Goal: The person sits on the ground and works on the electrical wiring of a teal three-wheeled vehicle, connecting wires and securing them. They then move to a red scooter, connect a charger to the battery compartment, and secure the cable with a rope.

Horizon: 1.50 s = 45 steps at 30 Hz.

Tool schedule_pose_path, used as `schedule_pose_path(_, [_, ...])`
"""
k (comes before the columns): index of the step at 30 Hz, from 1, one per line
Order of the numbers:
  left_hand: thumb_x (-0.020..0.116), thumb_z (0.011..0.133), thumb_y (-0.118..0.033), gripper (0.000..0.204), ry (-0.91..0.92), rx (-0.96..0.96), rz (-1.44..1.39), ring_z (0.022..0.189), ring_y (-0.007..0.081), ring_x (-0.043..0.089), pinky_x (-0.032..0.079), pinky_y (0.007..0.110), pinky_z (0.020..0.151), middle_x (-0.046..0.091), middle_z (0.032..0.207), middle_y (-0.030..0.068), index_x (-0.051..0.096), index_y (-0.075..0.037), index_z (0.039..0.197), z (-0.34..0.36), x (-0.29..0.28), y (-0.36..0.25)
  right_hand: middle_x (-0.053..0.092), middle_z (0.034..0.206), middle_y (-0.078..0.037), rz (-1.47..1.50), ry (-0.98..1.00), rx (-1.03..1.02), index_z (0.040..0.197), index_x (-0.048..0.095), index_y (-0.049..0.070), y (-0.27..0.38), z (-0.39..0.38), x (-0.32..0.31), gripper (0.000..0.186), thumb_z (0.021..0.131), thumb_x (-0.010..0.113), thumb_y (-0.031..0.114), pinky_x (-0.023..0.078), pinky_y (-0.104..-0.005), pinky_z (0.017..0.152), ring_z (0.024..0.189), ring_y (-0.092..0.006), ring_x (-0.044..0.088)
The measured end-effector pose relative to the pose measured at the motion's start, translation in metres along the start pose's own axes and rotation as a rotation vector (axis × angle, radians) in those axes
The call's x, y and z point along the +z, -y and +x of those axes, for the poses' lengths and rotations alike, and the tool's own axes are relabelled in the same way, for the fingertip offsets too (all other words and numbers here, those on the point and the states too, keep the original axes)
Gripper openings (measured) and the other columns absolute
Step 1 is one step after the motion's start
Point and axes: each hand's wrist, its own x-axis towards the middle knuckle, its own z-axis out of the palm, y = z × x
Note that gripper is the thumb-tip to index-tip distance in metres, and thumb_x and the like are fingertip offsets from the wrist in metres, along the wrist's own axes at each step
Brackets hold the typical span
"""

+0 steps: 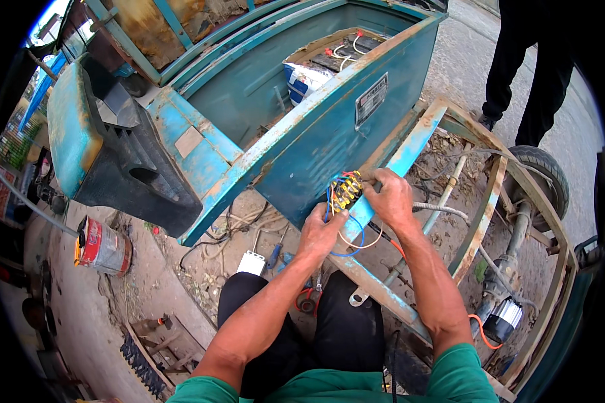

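Observation:
In front of me, a black terminal block (347,193) with rows of yellow parts sits at the blue-painted crossbar of the frame (411,158). My left hand (320,230) is closed on its lower left side, thumb along the near edge. On the right end, my right hand (390,199) pinches it with curled fingers; the exact grip is partly hidden. Red and blue wires bunch at the block's upper left. Below it loop a blue wire (346,254) and a white one, with a red cable (394,246) running under my right wrist.
A teal metal vehicle body (329,134) stands ahead, with batteries (339,60) inside. A white box (251,262) and a screwdriver (274,256) lie near my knees. Rusty rails, a wheel (543,178) and a motor (503,320) are right; a paint can (103,247) is left. Someone stands at upper right.

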Motion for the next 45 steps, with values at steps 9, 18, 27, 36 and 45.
schedule_pose_path(9, [0.068, 0.092, -0.022, 0.031, -0.001, 0.014, 0.008, 0.082, 0.0100, 0.054, 0.046, 0.030, 0.075, 0.062, 0.093, 0.0024, 0.062, 0.001, 0.111, 0.001, 0.003, 0.002, 0.071, 0.086, -0.008, -0.018, -0.114, -0.059, 0.089, 0.070, 0.009, -0.002, -0.002, 0.008, 0.012, 0.078, 0.072, 0.009, 0.056, -0.0409, 0.067, 0.078, -0.0290, 0.070])
schedule_pose_path(18, [0.068, 0.091, -0.022, 0.029, -0.014, 0.041, 0.065, 0.081, 0.0094, 0.052, 0.045, 0.029, 0.073, 0.060, 0.090, 0.0013, 0.062, 0.000, 0.109, 0.000, 0.001, 0.003, 0.071, 0.088, -0.008, -0.015, -0.140, -0.106, 0.086, 0.072, 0.010, -0.002, -0.001, 0.014, 0.009, 0.077, 0.074, 0.010, 0.056, -0.0410, 0.067, 0.077, -0.0302, 0.070])
schedule_pose_path(27, [0.068, 0.093, -0.021, 0.026, 0.006, 0.038, 0.045, 0.079, 0.0087, 0.051, 0.045, 0.028, 0.072, 0.057, 0.088, 0.0000, 0.061, 0.000, 0.106, -0.004, 0.003, -0.006, 0.069, 0.089, -0.010, -0.039, -0.105, -0.055, 0.089, 0.075, 0.010, 0.004, -0.003, 0.014, 0.010, 0.079, 0.074, 0.012, 0.056, -0.0441, 0.069, 0.081, -0.0329, 0.069])
schedule_pose_path(36, [0.067, 0.093, -0.021, 0.029, 0.023, 0.057, 0.052, 0.085, 0.0101, 0.054, 0.046, 0.029, 0.077, 0.062, 0.095, 0.0034, 0.061, 0.001, 0.111, -0.002, 0.002, -0.001, 0.072, 0.100, -0.013, -0.020, -0.017, 0.019, 0.109, 0.072, 0.012, -0.001, 0.009, 0.006, 0.027, 0.083, 0.072, 0.018, 0.054, -0.0460, 0.081, 0.094, -0.0346, 0.069])
schedule_pose_path(45, [0.068, 0.091, -0.022, 0.034, -0.002, 0.013, 0.043, 0.087, 0.0106, 0.056, 0.048, 0.030, 0.078, 0.063, 0.098, 0.0040, 0.060, 0.001, 0.114, 0.006, 0.000, 0.010, 0.074, 0.097, -0.015, -0.026, 0.306, 0.124, 0.109, 0.073, 0.009, 0.003, 0.016, -0.008, 0.030, 0.087, 0.067, 0.027, 0.054, -0.0444, 0.083, 0.092, -0.0346, 0.071])
